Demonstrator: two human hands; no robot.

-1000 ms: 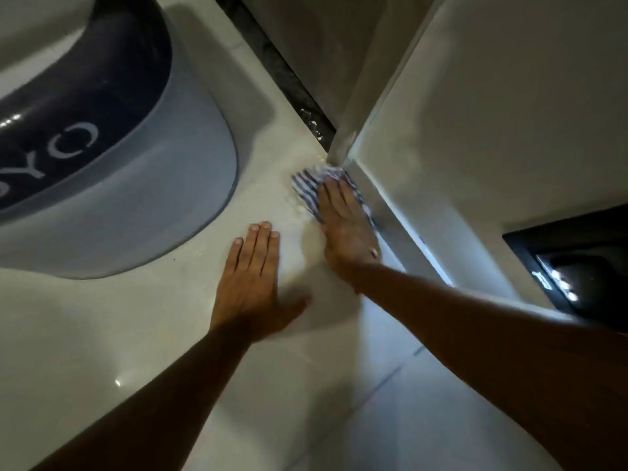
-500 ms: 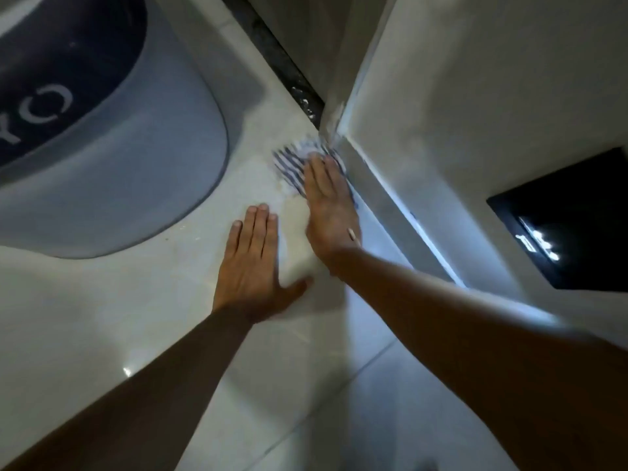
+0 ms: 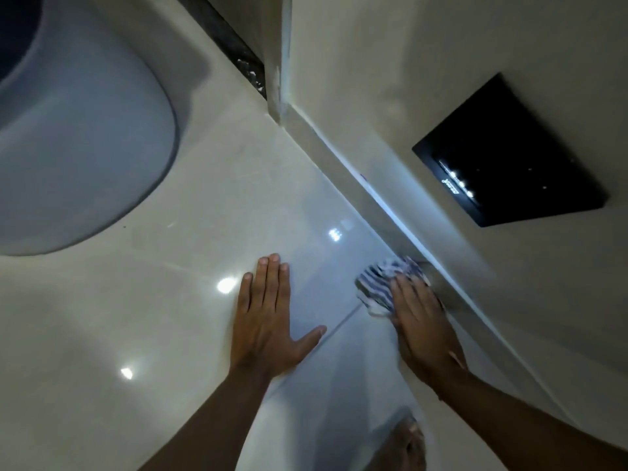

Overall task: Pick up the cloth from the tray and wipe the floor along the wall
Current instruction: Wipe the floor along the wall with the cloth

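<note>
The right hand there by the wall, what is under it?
Under the right hand lies a striped cloth, pressed flat on the tiled floor beside the skirting. Its front part pokes out past the fingers; the part beneath the palm is covered.

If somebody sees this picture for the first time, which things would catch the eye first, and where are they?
Probably the two hands on the glossy floor: the left hand lies flat in the middle, and the right hand presses a striped cloth against the skirting at the foot of the wall. Next, the black panel on the wall at right, and a large grey-blue rounded object at upper left.
</note>
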